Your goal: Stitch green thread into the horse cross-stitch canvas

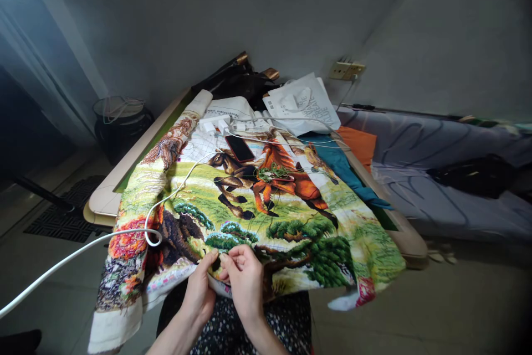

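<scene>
Embroidery [249,223] in left grip [201,289]

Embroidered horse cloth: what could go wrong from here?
White cable loops over the left of the cloth; it might snag or drag when the cloth shifts.
Phone lies loose on the cloth; a tug by the left hand or right hand at the near edge could slide it.
Green thread bundle sits loose on the orange horse; it may tangle.
</scene>
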The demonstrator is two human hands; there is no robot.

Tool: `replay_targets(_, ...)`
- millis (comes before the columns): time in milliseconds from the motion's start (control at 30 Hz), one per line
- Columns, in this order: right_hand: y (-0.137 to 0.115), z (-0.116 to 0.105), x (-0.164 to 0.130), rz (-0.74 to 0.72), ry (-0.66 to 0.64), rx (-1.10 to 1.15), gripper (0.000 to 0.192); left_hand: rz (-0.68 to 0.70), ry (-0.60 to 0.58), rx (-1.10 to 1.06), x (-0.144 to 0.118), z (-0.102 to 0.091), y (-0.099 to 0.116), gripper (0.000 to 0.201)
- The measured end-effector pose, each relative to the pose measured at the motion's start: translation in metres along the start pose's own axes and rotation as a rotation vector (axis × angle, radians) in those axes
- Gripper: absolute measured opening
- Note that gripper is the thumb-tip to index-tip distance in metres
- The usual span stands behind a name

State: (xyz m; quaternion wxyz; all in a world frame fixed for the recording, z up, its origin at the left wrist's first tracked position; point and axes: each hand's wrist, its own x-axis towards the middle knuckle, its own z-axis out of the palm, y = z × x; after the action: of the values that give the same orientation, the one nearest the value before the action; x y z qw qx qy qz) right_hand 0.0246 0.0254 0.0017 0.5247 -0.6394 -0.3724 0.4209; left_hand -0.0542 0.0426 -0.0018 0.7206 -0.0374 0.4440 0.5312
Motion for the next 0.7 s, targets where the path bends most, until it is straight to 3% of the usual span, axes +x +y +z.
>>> replay_targets(100, -0.012, -0.007, 0.009, -0.146, 0.009, -0.196, 0.012, -0.005, 0.000, 0.022, 0.001, -0.003, -0.001, 0.007)
replay_targets(233, -0.036, -0.016, 0.022, -0.454, -0.028, -0.608, 0.022, -0.021, -0.011, 0.042, 0.002, -0.004, 0.000, 0.010)
replay_targets(400, -0.050, -0.016, 0.031, -0.355, -0.205, -0.902, 0.008, -0.002, -0.003, 0.035, 0.004, -0.006, -0.002, 0.007)
replay_targets(567, -0.044, -0.015, 0.032, -0.272, -0.231, -0.836, 0.013, -0.016, -0.037, 0.040, 0.009, -0.009, -0.004, 0.003)
replay_targets(700, -0.040, -0.019, 0.036, -0.296, -0.263, -0.665, 0.019, -0.027, -0.022, 0.052, 0.008, -0.008, -0.004, 0.003)
